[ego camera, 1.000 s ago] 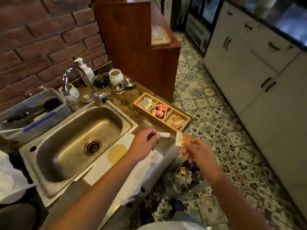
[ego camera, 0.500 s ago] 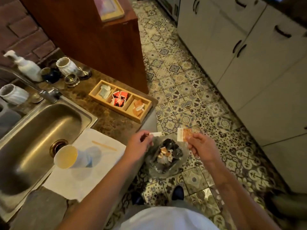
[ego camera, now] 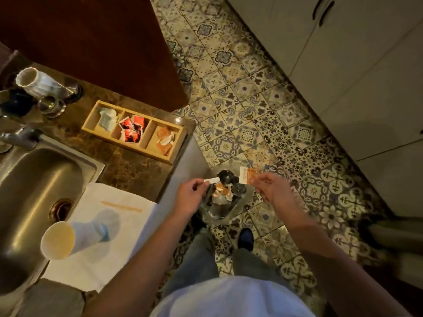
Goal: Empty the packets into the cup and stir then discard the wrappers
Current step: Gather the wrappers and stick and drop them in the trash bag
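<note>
My left hand [ego camera: 191,189] pinches a small white torn strip [ego camera: 212,180] just left of a floor bin [ego camera: 225,197]. The bin has a dark liner and holds several discarded wrappers. My right hand [ego camera: 270,187] pinches an orange and white packet wrapper [ego camera: 248,176] over the bin's right side. A paper cup [ego camera: 60,239] with a pale drink stands on a white cloth [ego camera: 119,225] beside the sink. A wooden stir stick [ego camera: 121,206] lies flat on that cloth.
A wooden three-part tray [ego camera: 135,131] of white, red and orange packets sits on the brown counter. The steel sink [ego camera: 34,186] and faucet [ego camera: 20,138] are at the left, with cups [ego camera: 36,82] behind. White cabinets [ego camera: 354,76] line the right of the patterned tile floor.
The view has tipped down from the sink toward the floor bin. Both hands have stayed together over the bin, holding the same strip and wrapper.
</note>
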